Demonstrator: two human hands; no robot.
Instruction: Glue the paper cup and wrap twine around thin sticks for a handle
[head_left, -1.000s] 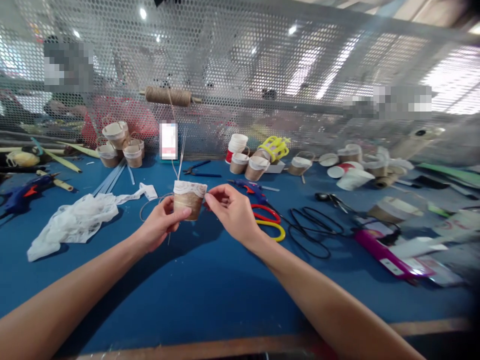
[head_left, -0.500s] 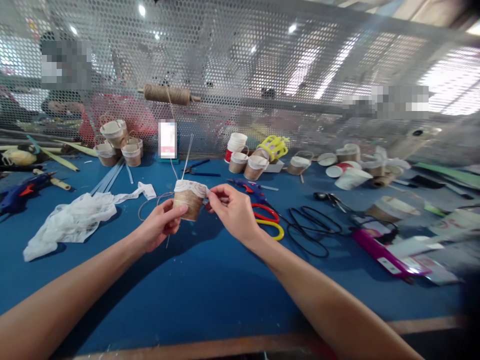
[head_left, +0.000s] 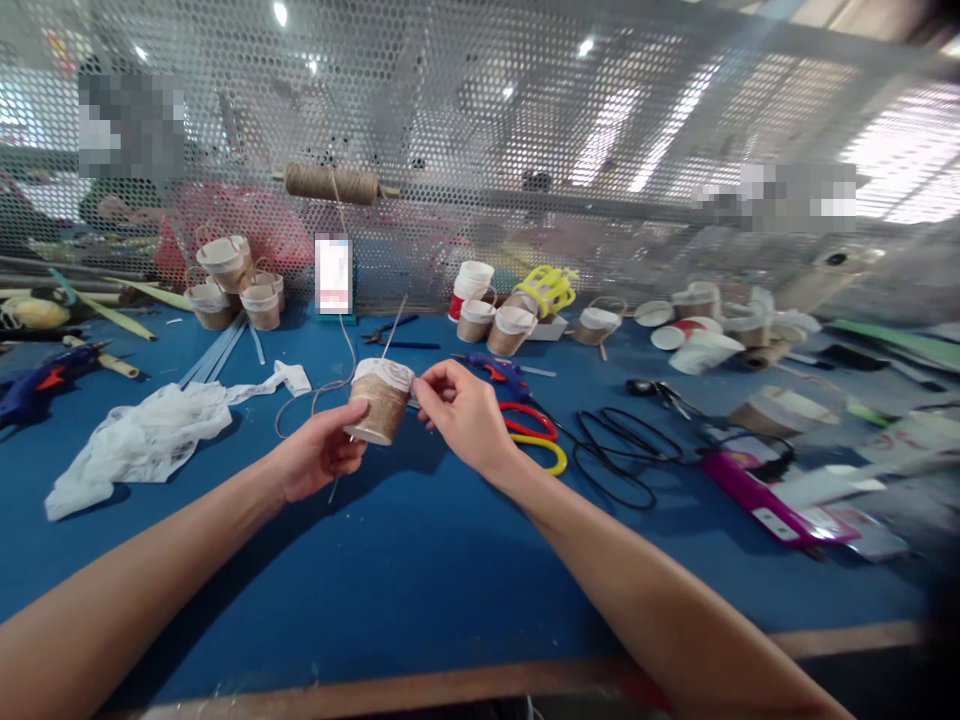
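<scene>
My left hand (head_left: 319, 455) is closed around a small paper cup (head_left: 380, 402) wrapped in jute twine, with a white lace band at its rim. The cup leans a little to the right above the blue table (head_left: 390, 560). A thin stick (head_left: 393, 322) runs behind the cup and through my left fingers. My right hand (head_left: 463, 412) pinches the lace at the cup's right rim. A strand of twine (head_left: 346, 340) leads from the cup up to a twine spool (head_left: 331, 183) on a rod at the mesh screen.
White lace cloth (head_left: 142, 435) lies at left, beside a blue glue gun (head_left: 34, 385). Red and yellow scissors (head_left: 536, 435), a black cable (head_left: 622, 455) and a second glue gun (head_left: 499, 372) lie right. Finished wrapped cups (head_left: 225, 290) and several cups (head_left: 495, 320) stand by the mesh; a person sits behind it.
The cup has tilted to the right in my left hand and the stick leans further right. My right hand stays pinched at the rim.
</scene>
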